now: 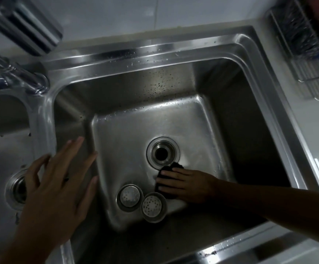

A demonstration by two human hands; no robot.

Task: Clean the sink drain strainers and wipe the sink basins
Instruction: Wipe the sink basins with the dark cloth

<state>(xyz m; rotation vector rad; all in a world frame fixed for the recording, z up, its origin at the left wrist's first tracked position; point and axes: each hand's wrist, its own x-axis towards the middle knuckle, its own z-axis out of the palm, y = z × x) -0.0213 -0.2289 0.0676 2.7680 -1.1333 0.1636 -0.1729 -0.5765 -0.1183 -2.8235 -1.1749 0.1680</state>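
Two round steel drain strainers lie on the floor of the right basin [217, 130], one [129, 195] at the left and one [153, 206] touching it at the right. The right basin's drain hole [162, 152] is open and dark. My right hand [183, 184] presses flat on a dark scrubbing pad [169, 168] just below that drain, on the basin floor. My left hand [59, 180] hovers with spread fingers over the divider between the basins, holding nothing. The left basin's drain [15, 189] shows partly behind it.
A chrome faucet [19, 75] rises at the upper left by the divider [48, 115]. A wire rack [307, 46] with dark items sits on the counter at the upper right. White tiled wall runs along the back. The sink's front rim [236, 246] is wet.
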